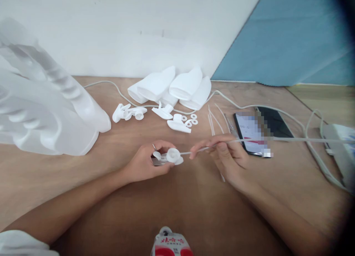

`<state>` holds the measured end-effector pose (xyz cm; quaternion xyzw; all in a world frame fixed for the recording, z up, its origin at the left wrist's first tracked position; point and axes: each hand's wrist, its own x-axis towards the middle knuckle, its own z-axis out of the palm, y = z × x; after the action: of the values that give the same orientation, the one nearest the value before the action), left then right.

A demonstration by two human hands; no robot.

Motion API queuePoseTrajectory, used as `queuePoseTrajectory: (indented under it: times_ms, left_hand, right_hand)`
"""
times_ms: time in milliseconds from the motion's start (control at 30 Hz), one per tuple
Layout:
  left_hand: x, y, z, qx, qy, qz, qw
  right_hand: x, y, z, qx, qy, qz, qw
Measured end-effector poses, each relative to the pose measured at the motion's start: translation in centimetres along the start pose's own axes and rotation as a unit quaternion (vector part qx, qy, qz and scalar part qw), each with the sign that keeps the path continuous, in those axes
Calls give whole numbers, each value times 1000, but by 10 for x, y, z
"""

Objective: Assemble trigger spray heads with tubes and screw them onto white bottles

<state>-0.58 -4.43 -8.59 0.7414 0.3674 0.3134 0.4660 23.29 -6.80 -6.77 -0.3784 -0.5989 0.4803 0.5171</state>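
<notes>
Clamps left hand (145, 162) grip round a white spray nozzle (172, 156), fingers curled tight on it, just above the table (177, 196) at mid-front. Pinches right hand (226, 158) grip, thumb and forefinger together, on a thin tube (197, 151) that meets the nozzle's mouth. Cannot tell how far the tube end sits inside. Behind, near: loose nozzles (129, 113), bottles (172, 86), phone (251, 132) with blurred screen. At bottom edge, cut off: red-and-white carton (172, 245).

You see white bottles (169, 86) and white spray head (169, 157) on your brown wood-grain surface (124, 137) — blue mat (291, 37) beyond — red-and-white carton (171, 245) near you.
</notes>
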Motion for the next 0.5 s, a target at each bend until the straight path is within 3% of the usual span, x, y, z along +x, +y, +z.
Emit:
queuePoseTrajectory:
  times_ms: [100,200,500]
  left_hand:
    - [-1,-1,0,-64,36,-50,996]
    - [0,0,-2,-62,40,-86,994]
    - [5,4,-9,-88,14,-146,985]
  right_hand:
    - [0,-3,4,11,-22,-22,999]
    - [0,-3,7,2,-24,-20,1000]
    - [2,10,1,44,56,-20,997]
